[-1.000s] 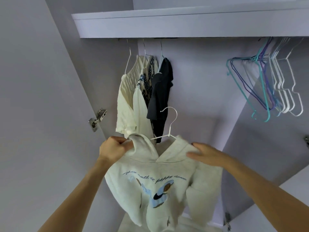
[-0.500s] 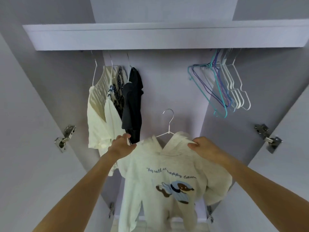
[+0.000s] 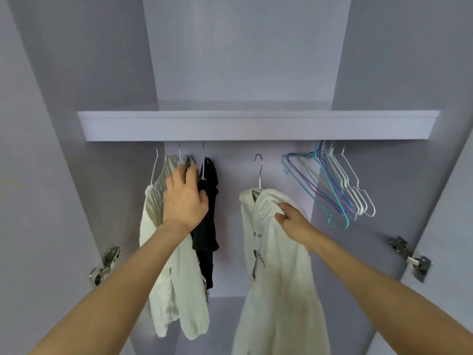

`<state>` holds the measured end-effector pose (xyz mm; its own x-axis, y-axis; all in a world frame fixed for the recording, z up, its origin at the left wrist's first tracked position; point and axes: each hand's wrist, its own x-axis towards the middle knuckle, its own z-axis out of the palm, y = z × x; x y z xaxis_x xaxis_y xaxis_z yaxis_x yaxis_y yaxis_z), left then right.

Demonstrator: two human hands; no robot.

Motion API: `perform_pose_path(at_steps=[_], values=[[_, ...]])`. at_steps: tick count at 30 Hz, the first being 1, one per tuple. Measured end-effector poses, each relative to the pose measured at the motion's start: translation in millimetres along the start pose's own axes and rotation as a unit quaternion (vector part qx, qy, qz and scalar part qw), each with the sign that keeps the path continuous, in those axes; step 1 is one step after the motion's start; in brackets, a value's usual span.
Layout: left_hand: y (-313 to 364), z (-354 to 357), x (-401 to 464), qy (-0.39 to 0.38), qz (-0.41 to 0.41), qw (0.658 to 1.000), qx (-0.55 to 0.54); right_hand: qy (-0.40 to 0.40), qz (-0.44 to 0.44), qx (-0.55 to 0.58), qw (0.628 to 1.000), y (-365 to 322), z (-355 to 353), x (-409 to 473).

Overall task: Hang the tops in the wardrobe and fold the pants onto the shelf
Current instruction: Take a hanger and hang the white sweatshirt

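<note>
A cream hoodie (image 3: 276, 265) with a printed front hangs on a white hanger (image 3: 259, 172) whose hook rises just below the shelf (image 3: 256, 125). My right hand (image 3: 291, 221) grips the hoodie's hood and shoulder. My left hand (image 3: 185, 198) lies flat, fingers spread, against the tops hanging at the left: a cream ribbed top (image 3: 156, 221), a patterned top (image 3: 188, 161) mostly hidden behind the hand, and a black top (image 3: 208, 221). The rail is hidden behind the shelf's front edge.
A bunch of empty hangers (image 3: 332, 185), teal, purple and white, hangs at the right. Open doors stand on both sides, with metal hinges at the left (image 3: 105, 265) and right (image 3: 409, 257). A gap lies between the black top and the hoodie.
The hoodie has been lifted up toward the rail and turned sideways. My left hand let go of it and moved onto the hanging tops at the left. The view tilted upward.
</note>
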<state>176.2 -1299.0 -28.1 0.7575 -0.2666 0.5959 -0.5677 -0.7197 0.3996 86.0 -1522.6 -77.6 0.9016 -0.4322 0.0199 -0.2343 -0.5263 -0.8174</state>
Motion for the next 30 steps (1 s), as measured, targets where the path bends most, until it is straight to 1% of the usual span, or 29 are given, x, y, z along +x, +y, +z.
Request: perform_pose_path(at_steps=[4,8,12,15,17,20,23,26,30], values=[[-10.2,-13.3,27.7,0.066,0.012,0.997,0.043,0.048,-0.048,0.017,0.998,-23.4,19.6,31.1],[-30.6,-11.4,53.9,0.096,0.017,0.989,0.112,0.062,-0.087,0.024,0.994,-43.0,46.3,68.4],[-55.8,-2.9,76.7,0.112,0.044,0.974,0.192,0.080,-0.127,0.007,0.989,-65.3,77.6,111.1],[-65.6,7.3,83.3,0.144,0.055,0.966,0.209,0.080,-0.146,-0.015,0.986,-78.6,95.2,139.2],[-69.7,14.1,86.0,0.167,0.058,0.961,0.214,0.078,-0.148,-0.041,0.985,-80.6,107.8,155.9],[-71.8,18.3,89.0,0.193,0.064,0.955,0.215,0.082,-0.112,-0.043,0.989,-73.3,122.0,171.4],[-73.6,17.3,89.0,0.199,0.068,0.953,0.217,0.085,-0.103,-0.055,0.989,-67.9,124.0,177.5],[-72.1,17.2,83.8,0.183,0.062,0.959,0.208,0.078,-0.109,-0.059,0.989,-66.8,118.0,177.3],[-66.4,10.1,78.4,0.150,0.050,0.970,0.186,0.027,-0.109,-0.076,0.991,-72.5,111.2,172.0]])
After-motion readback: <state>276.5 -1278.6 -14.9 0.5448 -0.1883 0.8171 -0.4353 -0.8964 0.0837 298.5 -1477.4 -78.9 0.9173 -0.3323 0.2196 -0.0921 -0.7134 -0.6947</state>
